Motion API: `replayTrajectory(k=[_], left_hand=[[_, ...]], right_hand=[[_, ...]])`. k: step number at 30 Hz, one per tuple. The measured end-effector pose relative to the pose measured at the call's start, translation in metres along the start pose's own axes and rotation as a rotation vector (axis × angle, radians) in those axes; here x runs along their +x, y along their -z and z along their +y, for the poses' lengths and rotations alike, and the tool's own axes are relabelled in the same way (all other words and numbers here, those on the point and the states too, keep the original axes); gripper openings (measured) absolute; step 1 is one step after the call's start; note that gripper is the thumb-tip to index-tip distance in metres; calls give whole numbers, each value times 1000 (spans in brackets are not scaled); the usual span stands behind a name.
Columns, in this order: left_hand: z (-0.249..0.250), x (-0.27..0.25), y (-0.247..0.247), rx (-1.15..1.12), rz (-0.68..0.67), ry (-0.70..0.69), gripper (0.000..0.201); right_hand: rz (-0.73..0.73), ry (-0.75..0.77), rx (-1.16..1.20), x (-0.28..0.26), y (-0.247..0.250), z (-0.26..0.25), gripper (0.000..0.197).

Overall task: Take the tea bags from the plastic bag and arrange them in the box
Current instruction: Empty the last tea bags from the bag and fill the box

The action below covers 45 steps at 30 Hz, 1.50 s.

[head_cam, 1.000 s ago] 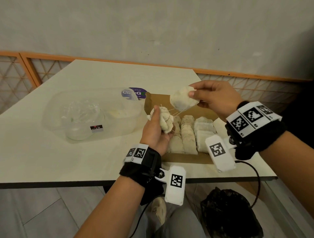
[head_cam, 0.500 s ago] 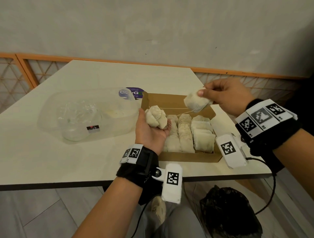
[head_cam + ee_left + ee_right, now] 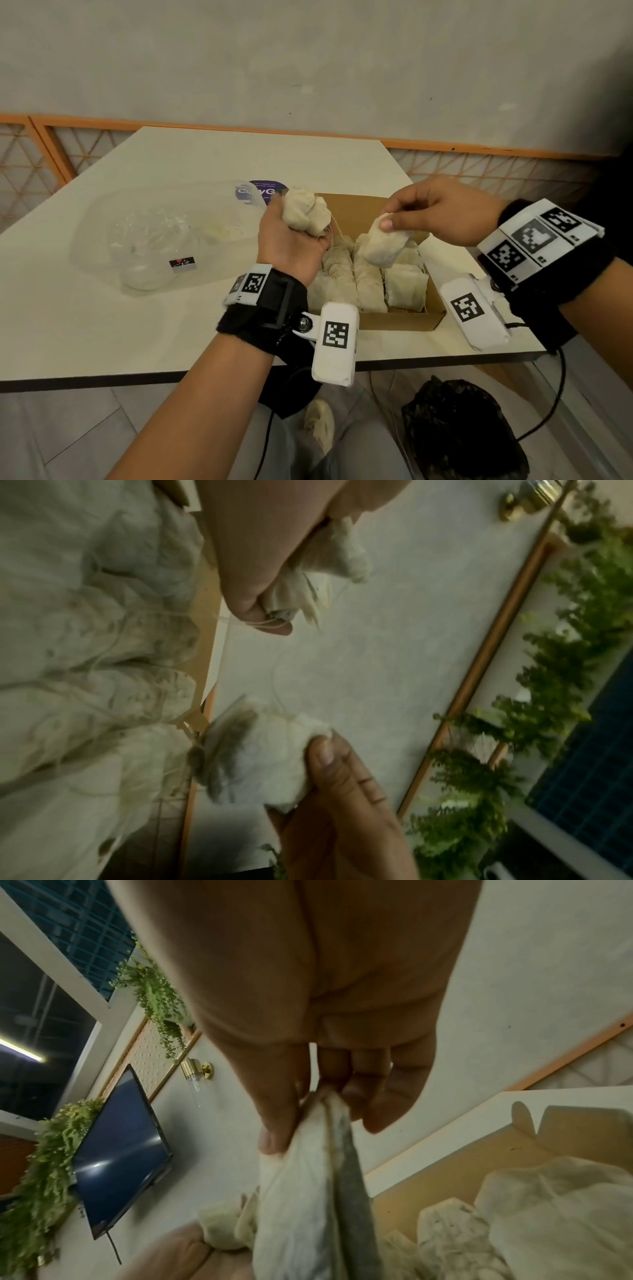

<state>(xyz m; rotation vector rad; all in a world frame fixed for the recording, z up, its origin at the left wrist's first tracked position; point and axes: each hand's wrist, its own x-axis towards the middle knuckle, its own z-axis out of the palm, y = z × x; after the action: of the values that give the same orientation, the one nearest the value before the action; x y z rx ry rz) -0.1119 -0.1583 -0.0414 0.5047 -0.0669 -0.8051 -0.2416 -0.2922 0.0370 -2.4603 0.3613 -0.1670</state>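
Right hand [image 3: 442, 214] pinches one tea bag [image 3: 383, 241] over the box [image 3: 397, 320]; left hand [image 3: 291, 245] clutches a bunch [image 3: 306, 214].

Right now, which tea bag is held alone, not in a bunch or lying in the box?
The single tea bag pinched by the right hand above the box; the left hand grips a bunch.

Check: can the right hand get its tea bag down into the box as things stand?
Probably yes. The right hand pinches one tea bag directly above the open box. The left hand holds its bunch off to the side.
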Motion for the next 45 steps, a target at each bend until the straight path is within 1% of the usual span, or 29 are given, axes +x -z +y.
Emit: replayTrajectory(k=[1, 2, 5, 6, 7, 8, 9, 10, 11, 13, 14, 16, 18, 20, 22, 24, 26, 29, 31, 33, 35, 37, 38, 40, 43, 45], left_hand=[[-1, 2, -1, 101, 11, -5, 31], [-1, 3, -2, 217, 16, -22, 30], [0, 7, -3, 517, -15, -170, 44], [1, 6, -6, 600, -19, -192, 42], [2, 5, -8, 683, -32, -208, 34], [3, 3, -13, 768, -71, -216, 27], [3, 1, -16, 851, -122, -220, 26], [2, 1, -19, 908, -177, -217, 29], [0, 1, -22, 939, -228, -195, 31], [-3, 2, -25, 981, -281, -133, 26], [-4, 2, -26, 986, -283, -112, 19], [-5, 4, -29, 943, -228, -99, 5], [-6, 8, -29, 884, -159, -85, 6], [-6, 8, -29, 856, -135, -62, 4], [-8, 8, -29, 830, -131, -38, 11], [-12, 8, -29, 829, -141, -49, 18], [-15, 7, -29, 846, -150, -64, 17], [-17, 6, -28, 861, -155, -68, 8], [-15, 4, -27, 842, -146, -39, 9], [-13, 3, -25, 804, -130, 10, 9], [-12, 3, -21, 766, -115, 73, 7], [-12, 2, -17, 695, -95, 136, 7], [-11, 2, -15, 654, -81, 162, 8], [-10, 2, -14, 604, -62, 187, 9], [-10, 1, -13, 617, -49, 187, 11], [-10, 1, -13, 622, -46, 195, 10]], right_hand=[[-1, 1, 19, 1, 0, -1, 12], [5, 2, 60, 2, 1, -2, 9], [30, 0, 226, 8, 5, -1, 15], [33, -5, 262, 9, 6, 0, 17], [33, -6, 283, 11, 8, 1, 18], [33, -4, 289, 12, 9, 1, 19], [32, 1, 292, 14, 10, 1, 20], [35, 7, 296, 16, 10, 0, 20], [44, 10, 307, 17, 10, -1, 21], [88, 9, 346, 21, 10, -2, 20], [131, -2, 374, 23, 8, -1, 19], [253, -54, 431, 25, 4, 4, 14], [338, -128, 459, 23, -2, 11, 13], [324, -187, 510, 18, -11, 16, 11], [324, -172, 594, 14, -20, 18, 10], [376, -130, 628, 13, -26, 18, 14], [413, -122, 656, 14, -28, 17, 13], [391, -150, 706, 13, -27, 14, 13], [350, -165, 746, 11, -28, 15, 14], [308, -195, 836, 9, -28, 17, 13], [229, -222, 922, 7, -27, 19, 9], [167, -245, 913, 5, -27, 20, 5], [172, -252, 889, 5, -27, 21, 6], [232, -265, 847, 6, -30, 23, 8], [312, -273, 860, 8, -30, 23, 9], [325, -270, 882, 9, -30, 22, 8]])
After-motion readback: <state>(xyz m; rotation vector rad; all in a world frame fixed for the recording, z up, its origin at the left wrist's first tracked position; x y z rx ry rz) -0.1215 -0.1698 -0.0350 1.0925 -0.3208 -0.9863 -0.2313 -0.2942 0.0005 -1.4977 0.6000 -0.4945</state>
